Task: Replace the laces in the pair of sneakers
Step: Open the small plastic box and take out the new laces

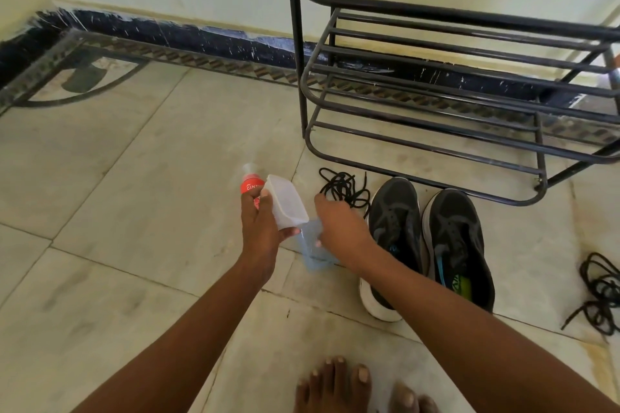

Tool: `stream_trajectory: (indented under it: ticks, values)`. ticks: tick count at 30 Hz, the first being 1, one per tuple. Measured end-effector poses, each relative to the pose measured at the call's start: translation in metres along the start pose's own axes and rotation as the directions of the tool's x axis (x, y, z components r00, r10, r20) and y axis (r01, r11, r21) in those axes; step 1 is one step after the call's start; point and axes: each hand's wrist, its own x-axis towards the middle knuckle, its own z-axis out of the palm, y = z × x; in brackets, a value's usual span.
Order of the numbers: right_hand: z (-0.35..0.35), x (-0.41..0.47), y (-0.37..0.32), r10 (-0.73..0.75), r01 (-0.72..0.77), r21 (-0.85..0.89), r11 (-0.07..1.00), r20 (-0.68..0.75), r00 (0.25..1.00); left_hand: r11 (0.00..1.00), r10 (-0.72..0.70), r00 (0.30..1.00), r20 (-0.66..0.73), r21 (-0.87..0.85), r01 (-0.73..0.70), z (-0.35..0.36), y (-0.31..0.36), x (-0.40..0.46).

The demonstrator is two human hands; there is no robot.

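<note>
1. Two dark sneakers stand side by side on the tiled floor [134, 211], toes toward the black metal shoe rack [453, 77]: the left sneaker [396, 221] and the right sneaker [459, 245]. Both are without laces. The right forearm covers the heel side of the left sneaker.
2. One bundle of black laces [345, 189] lies on the floor just beyond the left sneaker's toe. A second lace bundle [600, 295] lies well apart at the right edge, partly cut off by the frame.
3. The left hand [261, 228] grips a translucent plastic container [287, 203] together with a red-labelled bottle [251, 186]; the label text is only partly legible.
4. The right hand [339, 225] holds a bluish clear plastic piece [313, 248], fingers curled round its upper edge. Its exact form is hard to make out.
5. Bare toes [352, 382] show at the bottom edge.
6. Open floor extends to the left of the hands, up to the dark skirting [151, 30] along the wall.
</note>
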Motion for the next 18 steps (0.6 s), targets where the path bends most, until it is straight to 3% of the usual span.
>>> stream_trajectory:
  ticks: [3,5,8,10,18]
  values:
    - [-0.019,-0.006,-0.002,0.150,-0.117,0.223,0.968,-0.138,0.979,0.988,-0.113,0.993,-0.018,-0.111,0.110,0.004,-0.002,-0.003]
    - [-0.031,-0.010,-0.003,0.151,-0.074,0.276,0.958,-0.269,0.951,0.970,-0.168,0.986,0.018,-0.174,0.169,0.007,-0.004,-0.006]
    - [-0.044,-0.016,-0.005,0.028,0.106,0.307,0.946,-0.405,0.914,0.958,-0.215,0.972,0.094,-0.171,0.229,0.012,-0.007,-0.010]
    - [-0.046,-0.023,-0.006,-0.079,0.217,0.295,0.931,-0.417,0.905,0.960,-0.229,0.967,0.111,-0.139,0.243,0.017,-0.008,-0.010]
    - [-0.035,-0.042,0.000,-0.221,0.378,0.255,0.890,-0.483,0.847,0.982,-0.162,0.982,0.096,-0.087,0.170,0.025,-0.001,-0.009]
